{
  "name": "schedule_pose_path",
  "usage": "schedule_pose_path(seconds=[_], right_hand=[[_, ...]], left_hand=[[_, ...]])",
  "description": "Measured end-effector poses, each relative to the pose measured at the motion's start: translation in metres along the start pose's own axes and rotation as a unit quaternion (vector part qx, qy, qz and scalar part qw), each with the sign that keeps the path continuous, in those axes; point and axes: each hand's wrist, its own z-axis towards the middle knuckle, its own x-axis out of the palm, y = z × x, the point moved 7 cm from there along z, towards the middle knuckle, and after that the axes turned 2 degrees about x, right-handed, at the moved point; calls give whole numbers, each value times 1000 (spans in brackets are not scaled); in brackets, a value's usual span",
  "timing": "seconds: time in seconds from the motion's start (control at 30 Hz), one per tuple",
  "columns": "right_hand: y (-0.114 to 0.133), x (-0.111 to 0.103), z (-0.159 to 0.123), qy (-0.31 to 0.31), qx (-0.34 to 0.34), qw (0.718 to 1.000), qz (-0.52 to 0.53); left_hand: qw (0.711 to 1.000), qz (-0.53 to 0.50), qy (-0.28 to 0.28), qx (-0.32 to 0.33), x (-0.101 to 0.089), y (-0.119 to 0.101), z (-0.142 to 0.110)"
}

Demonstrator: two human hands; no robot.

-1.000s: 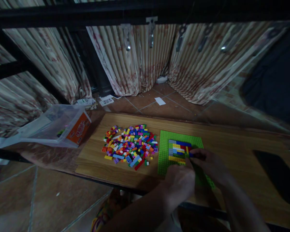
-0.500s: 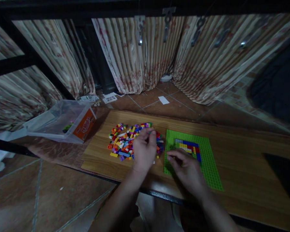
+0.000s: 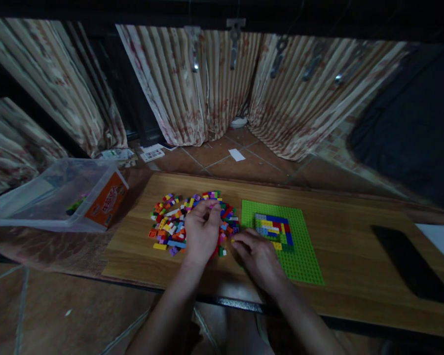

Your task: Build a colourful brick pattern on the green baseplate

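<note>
From where I stood, the loose bricks lay in a spread pile on the left part of the counter, and the green baseplate lay just to their right, with a narrow strip of bare wood between. The left hand was over the pile's middle, thumb and forefinger drawn close together toward its far side; whether that grip had a brick in it, I could not tell.

The right hand was the nearer to the baseplate, lying across its near left corner, with its fingertips pointing left at the pile's right edge. Its grip was narrow, and a small yellow brick showed at the tips, though I couldn't tell if it was pinched or merely touched.

The joined bricks sat on the baseplate to the right of both grips and a little far of the right knuckles. Their blue border ran left to right along the far side, then turned near along the right side.
</note>
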Motion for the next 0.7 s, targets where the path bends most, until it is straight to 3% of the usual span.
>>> schedule_pose_path(seconds=[0.2,0.3,0.5,0.7], right_hand=[[-61,-70,-10,-135,96,984,58],[-87,-91,-17,-135,151,979,36],[-94,-91,-16,-98,144,985,-2],[-95,-85,-12,-91,131,987,-23]], left_hand=[[993,53,106,-4,28,2,-16],[980,104,170,11,47,5,-30],[937,231,258,43,74,6,-52],[916,284,277,63,78,5,-54]])
